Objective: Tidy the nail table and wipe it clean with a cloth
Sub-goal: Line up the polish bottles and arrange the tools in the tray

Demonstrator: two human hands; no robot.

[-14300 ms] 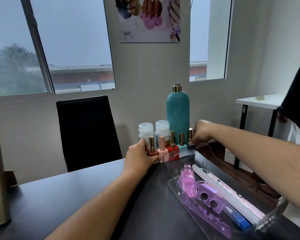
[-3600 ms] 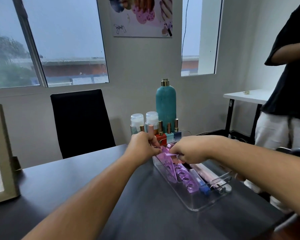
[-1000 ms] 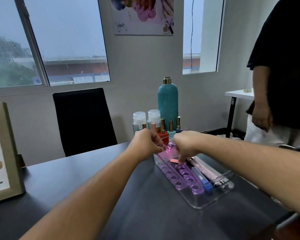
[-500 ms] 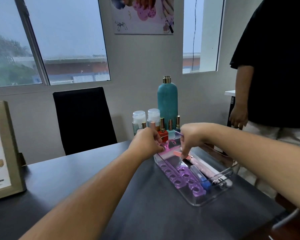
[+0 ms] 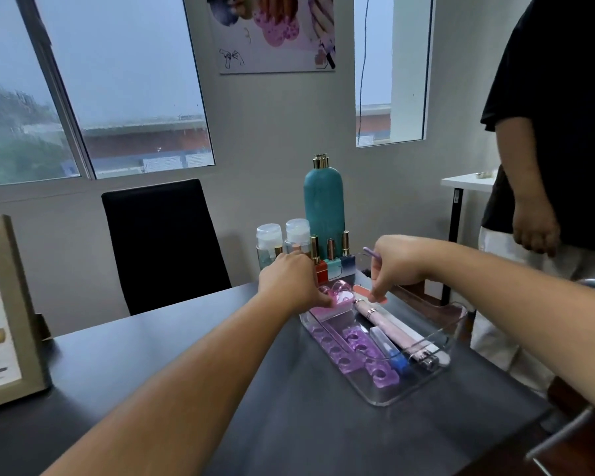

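The dark matte nail table (image 5: 172, 379) fills the lower part of the view; no cloth is visible, so wiping appears not yet begun and sorting looks to be the step in hand. At about 2 o'clock on it sits the clear rectangular plastic organiser tray (image 5: 378, 396). It holds translucent purple toe separators (image 5: 354, 352) along its near side, a pale pink pen-shaped tool (image 5: 397, 333) and a white nail file beside it, and a small blue-capped item near the front end.

The left hand (image 5: 289, 281) grips a pink toe separator (image 5: 335, 297) at the tray's 12 o'clock end, fingers closed on it, probably to seat it inside. The right hand (image 5: 397, 266) pinches a small orange-pink file (image 5: 370, 293) just above the pink tool and carries a thin lilac stick (image 5: 370, 251) in the same fist.

Beyond the tray, at 12 o'clock, nail polish bottles (image 5: 330, 266) stand in a row before two clear capped bottles (image 5: 282, 235) and a tall teal bottle (image 5: 323, 204), apparently already ordered. A second person (image 5: 560, 132) stands at 3 o'clock.
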